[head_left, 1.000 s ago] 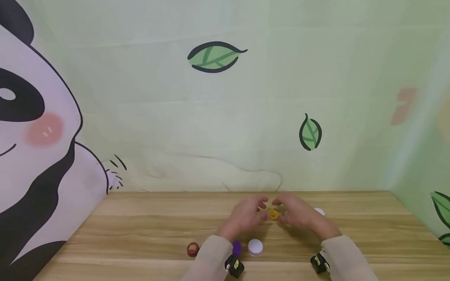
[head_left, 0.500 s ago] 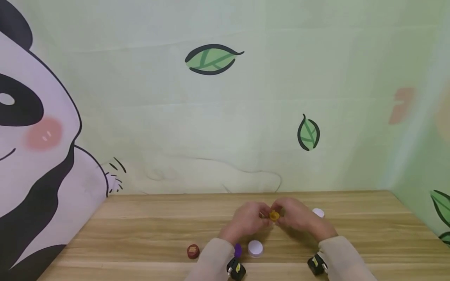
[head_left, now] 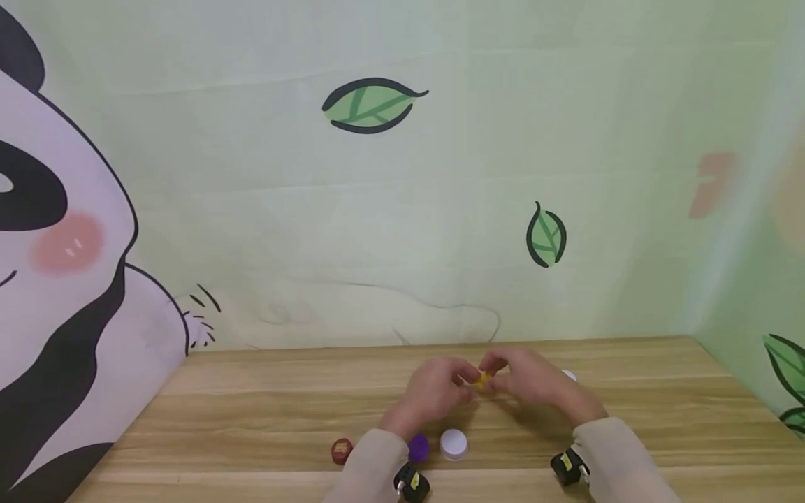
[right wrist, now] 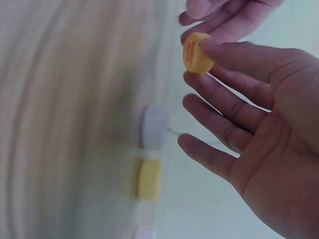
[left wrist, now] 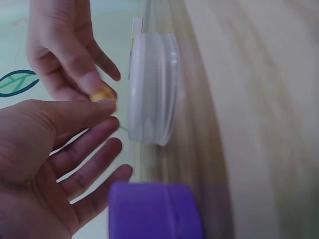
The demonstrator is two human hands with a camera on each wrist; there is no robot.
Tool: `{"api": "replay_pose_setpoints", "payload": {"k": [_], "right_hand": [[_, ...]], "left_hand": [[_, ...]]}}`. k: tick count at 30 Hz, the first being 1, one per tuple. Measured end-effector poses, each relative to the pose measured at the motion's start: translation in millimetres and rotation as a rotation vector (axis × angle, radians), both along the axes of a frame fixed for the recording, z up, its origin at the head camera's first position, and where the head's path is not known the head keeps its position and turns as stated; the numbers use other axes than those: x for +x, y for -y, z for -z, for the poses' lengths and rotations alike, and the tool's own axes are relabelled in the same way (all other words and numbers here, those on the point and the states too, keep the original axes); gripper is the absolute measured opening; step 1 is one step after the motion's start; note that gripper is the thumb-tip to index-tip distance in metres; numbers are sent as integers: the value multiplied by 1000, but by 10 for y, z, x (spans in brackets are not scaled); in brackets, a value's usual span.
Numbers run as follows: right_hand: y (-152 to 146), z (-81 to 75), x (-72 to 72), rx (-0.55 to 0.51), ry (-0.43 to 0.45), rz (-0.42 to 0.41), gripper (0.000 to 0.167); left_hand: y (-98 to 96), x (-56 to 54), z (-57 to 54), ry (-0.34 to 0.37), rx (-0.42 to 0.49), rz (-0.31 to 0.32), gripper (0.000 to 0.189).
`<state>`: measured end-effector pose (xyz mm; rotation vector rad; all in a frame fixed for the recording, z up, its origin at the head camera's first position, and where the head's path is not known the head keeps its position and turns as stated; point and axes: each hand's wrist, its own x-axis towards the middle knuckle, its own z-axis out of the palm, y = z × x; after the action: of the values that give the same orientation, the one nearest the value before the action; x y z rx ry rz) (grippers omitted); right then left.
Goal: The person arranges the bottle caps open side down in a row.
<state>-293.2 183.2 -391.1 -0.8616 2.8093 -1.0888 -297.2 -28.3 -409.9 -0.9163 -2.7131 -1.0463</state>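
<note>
Small yellow cap [head_left: 482, 381] right of centre in the lower half of the head view, up between the two hands. Right hand [head_left: 531, 377]: thumb and index pinch the cap, other fingers spread apart in the right wrist view; reddish print on the cap there, near top centre of the frame. Left hand [head_left: 437, 386]: thumb tip overlaps the cap in the left wrist view, remaining fingers fanned loosely; from here I can't tell whether it grips or just touches.

Just behind the right hand, a white disc [head_left: 569, 375], partly hidden. Right wrist view, low centre: white round piece [right wrist: 153, 127], yellow block-like piece [right wrist: 149, 179] near it, pale bit [right wrist: 144, 232] cut off by the bottom edge, all blurry.

Lower middle of the head view: white tub [head_left: 453, 444], purple lid [head_left: 418, 447] to its left by the left sleeve [head_left: 374, 464], then a dark red cap [head_left: 342, 450] with lighter marks on the sleeve's other side. Both wrists carry a black camera box [head_left: 411, 483]. Everything's on a wood-grain table [head_left: 270, 398]. Behind: pale green backdrop [head_left: 264, 209], outlined leaves at upper centre and right, big panda [head_left: 69, 237] along the left edge.
</note>
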Motion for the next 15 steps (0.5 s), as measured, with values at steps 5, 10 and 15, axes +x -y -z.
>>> {"api": "replay_pose_setpoints", "payload": {"k": [5, 10, 15], "right_hand": [[21, -130, 63, -29, 44, -4, 6], [31, -163, 98, -59, 58, -18, 6], [4, -185, 130, -78, 57, -32, 3]], "left_hand": [[44, 4, -24, -25, 47, -18, 11], [76, 1, -40, -9, 82, -21, 4], [76, 27, -72, 1, 100, -11, 4]]}}
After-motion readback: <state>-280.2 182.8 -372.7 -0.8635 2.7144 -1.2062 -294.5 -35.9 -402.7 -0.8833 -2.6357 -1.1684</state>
